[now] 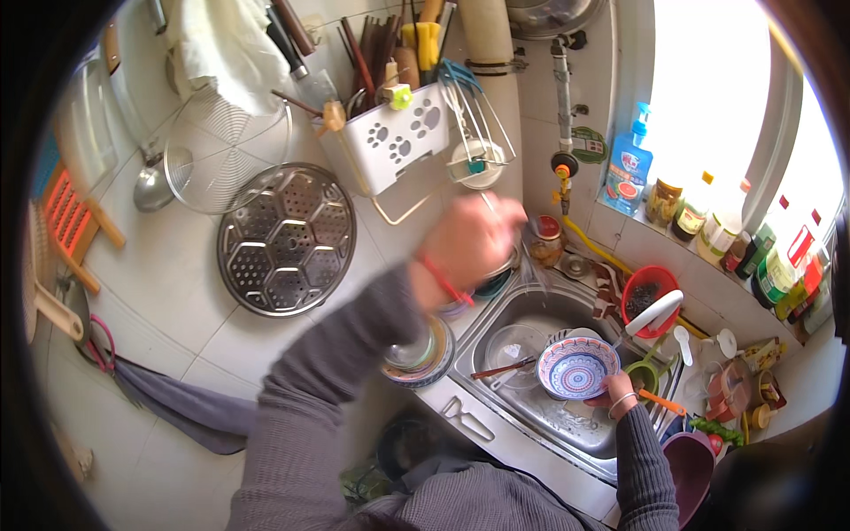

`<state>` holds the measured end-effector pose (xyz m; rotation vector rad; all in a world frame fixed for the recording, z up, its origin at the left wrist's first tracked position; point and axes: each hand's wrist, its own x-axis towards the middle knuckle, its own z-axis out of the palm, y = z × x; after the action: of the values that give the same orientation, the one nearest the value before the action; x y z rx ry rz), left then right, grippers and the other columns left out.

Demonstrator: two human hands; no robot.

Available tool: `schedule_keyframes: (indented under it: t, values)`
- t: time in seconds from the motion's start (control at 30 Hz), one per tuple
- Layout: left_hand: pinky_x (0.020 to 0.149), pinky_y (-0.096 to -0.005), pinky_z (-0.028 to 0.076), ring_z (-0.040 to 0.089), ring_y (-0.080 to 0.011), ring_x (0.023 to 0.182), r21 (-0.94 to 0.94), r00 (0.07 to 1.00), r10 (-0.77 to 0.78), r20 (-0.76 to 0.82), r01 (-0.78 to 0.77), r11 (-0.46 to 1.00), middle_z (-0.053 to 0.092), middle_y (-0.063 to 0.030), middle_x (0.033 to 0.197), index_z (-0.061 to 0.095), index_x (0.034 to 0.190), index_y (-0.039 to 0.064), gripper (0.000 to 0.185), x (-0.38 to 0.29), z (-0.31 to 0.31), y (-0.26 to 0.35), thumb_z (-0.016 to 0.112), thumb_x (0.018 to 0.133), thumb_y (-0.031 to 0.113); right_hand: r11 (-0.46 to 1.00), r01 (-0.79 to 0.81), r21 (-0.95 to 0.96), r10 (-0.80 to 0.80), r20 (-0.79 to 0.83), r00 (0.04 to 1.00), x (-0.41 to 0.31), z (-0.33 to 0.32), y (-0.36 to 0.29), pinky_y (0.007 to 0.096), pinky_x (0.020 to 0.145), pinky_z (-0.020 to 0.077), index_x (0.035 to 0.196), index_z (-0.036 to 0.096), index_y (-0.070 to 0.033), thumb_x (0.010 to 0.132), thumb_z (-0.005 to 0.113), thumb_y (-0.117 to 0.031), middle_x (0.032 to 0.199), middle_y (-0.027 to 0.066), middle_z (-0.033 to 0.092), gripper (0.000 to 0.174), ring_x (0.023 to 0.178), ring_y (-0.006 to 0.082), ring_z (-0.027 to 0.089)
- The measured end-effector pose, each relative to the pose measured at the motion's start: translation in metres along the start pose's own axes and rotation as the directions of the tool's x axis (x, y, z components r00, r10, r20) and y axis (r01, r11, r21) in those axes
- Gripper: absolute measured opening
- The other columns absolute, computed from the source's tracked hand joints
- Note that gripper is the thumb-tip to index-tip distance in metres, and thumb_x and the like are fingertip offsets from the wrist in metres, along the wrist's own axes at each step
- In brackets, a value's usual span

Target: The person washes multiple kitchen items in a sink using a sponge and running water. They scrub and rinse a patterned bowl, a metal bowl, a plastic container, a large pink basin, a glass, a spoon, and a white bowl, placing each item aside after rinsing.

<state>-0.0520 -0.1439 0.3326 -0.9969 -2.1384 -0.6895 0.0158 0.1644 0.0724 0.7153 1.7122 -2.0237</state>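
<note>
My right hand (615,391), with a bangle at the wrist, grips the rim of a patterned ceramic bowl (578,369) above the stainless steel sink (564,431). My left hand (473,239), with a red cord at the wrist, is raised up and left of the sink and is blurred. A thin light streak shows at its fingers and a greyish blur beside it; whether it holds something cannot be told. Below the bowl in the sink lie a clear round dish (505,342) and utensils with brown handles (501,369). More dishes are partly hidden behind the bowl.
Stacked plates (425,378) stand left of the sink, and a peeler (467,419) lies on the front counter edge. A red basin (654,285) and a green strainer (641,377) are at the right. A white utensil holder (392,143) and a perforated steamer plate (287,239) hang on the wall. Bottles (724,226) line the windowsill.
</note>
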Motion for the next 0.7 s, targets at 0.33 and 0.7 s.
schedule_keyframes:
  t: [0.33,0.7]
  values:
    - [0.044,-0.0202,0.043,0.057,-0.0074,0.051,0.607,0.883,-0.26,-0.391,0.459,0.649,0.062,-0.0041,0.066,0.061,0.102,0.006,0.024,0.112,-0.235,0.033,0.051,0.085,0.019,0.978,0.134,0.162,-0.13,-0.032,0.991,-0.02,0.019,0.013,0.0418,0.049,0.0563,0.117,0.034,-0.001,0.065,0.034,0.003,0.091,0.018,0.057,0.052,0.067,0.0321,0.063]
    - [0.075,-0.04,0.047,0.059,-0.0367,0.08,0.866,0.834,-0.541,0.11,0.186,0.464,0.059,-0.0261,0.08,0.063,0.081,-0.002,0.021,0.127,-0.19,-0.063,0.05,0.07,0.01,0.955,0.127,0.269,-0.112,-0.072,0.991,-0.024,0.01,0.019,0.0402,0.049,0.0556,0.115,0.033,0.004,0.065,0.037,-0.001,0.088,0.0192,0.058,0.05,0.066,0.0332,0.063]
